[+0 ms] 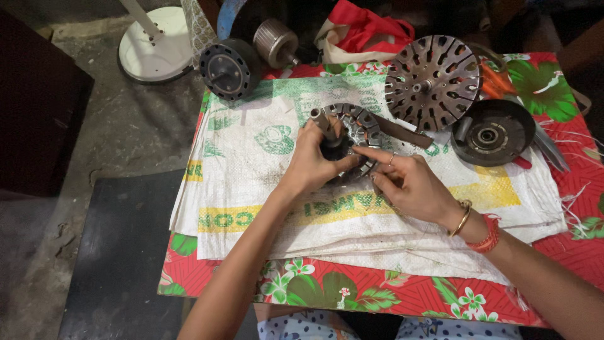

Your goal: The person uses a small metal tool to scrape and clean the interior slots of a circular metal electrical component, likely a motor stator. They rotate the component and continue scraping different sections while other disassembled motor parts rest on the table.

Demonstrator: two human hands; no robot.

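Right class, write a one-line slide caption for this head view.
Left hand and right hand hold a slotted metal motor core over a woven sack.

Slotted metal disc (432, 82) at my far right, dark round housing (492, 133) beside it, woven sack (264, 164), floral cloth (553, 94), white fan base (154, 44).

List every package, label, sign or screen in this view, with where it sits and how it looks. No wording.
Woven sack: spread flat on the table under both hands, rectangular, white with green and yellow printing.
Bag: at the table's far edge, crumpled, red and white.
Floral tablecloth: under the sack, red with green leaves and white flowers; no label.
No signs or screens in view.
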